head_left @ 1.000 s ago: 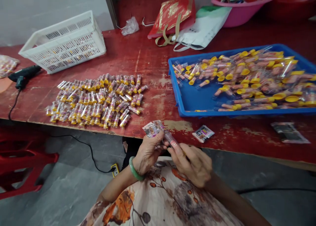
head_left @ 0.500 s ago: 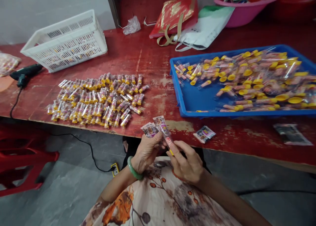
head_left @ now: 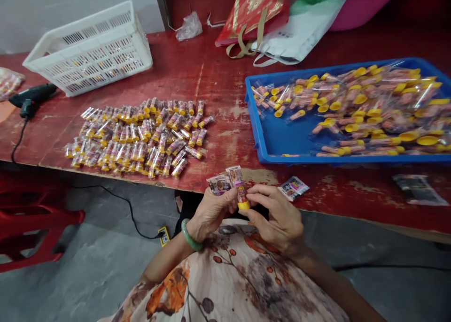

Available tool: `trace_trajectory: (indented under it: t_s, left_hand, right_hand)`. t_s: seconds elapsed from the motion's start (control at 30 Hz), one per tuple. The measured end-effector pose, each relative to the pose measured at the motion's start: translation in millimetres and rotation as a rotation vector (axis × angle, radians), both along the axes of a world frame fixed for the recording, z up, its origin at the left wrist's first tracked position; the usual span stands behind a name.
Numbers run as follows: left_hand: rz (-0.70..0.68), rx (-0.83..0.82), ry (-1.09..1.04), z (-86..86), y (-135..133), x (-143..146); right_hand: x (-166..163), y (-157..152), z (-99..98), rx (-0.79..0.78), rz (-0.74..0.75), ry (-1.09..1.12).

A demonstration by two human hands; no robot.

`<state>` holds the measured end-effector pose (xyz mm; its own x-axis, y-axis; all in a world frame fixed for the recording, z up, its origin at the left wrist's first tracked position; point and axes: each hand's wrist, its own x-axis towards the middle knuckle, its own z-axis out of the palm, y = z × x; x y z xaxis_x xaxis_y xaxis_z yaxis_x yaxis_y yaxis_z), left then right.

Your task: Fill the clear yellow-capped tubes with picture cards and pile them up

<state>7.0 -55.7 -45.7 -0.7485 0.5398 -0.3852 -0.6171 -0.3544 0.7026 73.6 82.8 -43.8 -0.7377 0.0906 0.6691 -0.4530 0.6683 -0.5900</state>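
**Fitting a printed slip into a yellow-capped tube at the table edge**

Working low in the centre of the frame, a small clear tube (head_left: pixel 241 196) with a yellow cap is being held upright between both hands, just in front of the near edge of the red table (head_left: pixel 218 85). It is being pinched near its capped end by the right hand (head_left: pixel 278 218), whose fingers are being kept nearly closed around it. A small fan of printed slips (head_left: pixel 219 184) is being gripped in the closed fingers of the left hand (head_left: pixel 210 212), and one slip (head_left: pixel 235 175) is standing out of the top of the tube. The step is judged to be done best if the tube is being kept steady while the slip is being fed straight down, so it is not creased.

Finished tubes (head_left: pixel 141 136) are lying in rows at centre left, loose ones are being kept in the blue tray (head_left: pixel 282 141) at right, and a white basket (head_left: pixel 89 49) is sitting at upper left.
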Motion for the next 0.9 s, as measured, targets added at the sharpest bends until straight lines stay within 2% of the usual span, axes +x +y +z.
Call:
trace_trajectory:
  t_s: [0.07,0.13,0.2,0.23,0.37,0.43,0.7,0.9]
  left_hand:
    - [-0.006,-0.001,-0.025,-1.8,1,2]
    - [-0.014,0.0,-0.062,-1.8,2,4]
    - [-0.032,0.001,-0.08,-0.4,3,5]
    - [-0.039,0.001,-0.079,0.3,4,6]
    - [-0.041,0.009,-0.038,1.6,3,5]
    - [-0.055,0.016,-0.01,1.0,3,5]
    - [-0.077,0.01,0.01,-2.0,3,8]
    - [-0.096,0.001,0.019,-4.9,0,11]
  right_hand:
    - [1,-4,0.8,0.083,-0.102,0.075]
    - [1,-7,1.1,0.233,-0.198,0.127]
    - [0,-8,0.5,0.327,-0.25,0.136]
    - [-1,-7,-0.2,0.316,-0.252,0.136]
    - [-3,-2,-4.2,0.068,-0.131,0.088]
    - [-2,-1,-5.2,0.009,-0.118,0.081]
    - [2,-15,-2.7,0.068,-0.276,0.154]
    - [4,-15,0.1,0.115,-0.285,0.169]
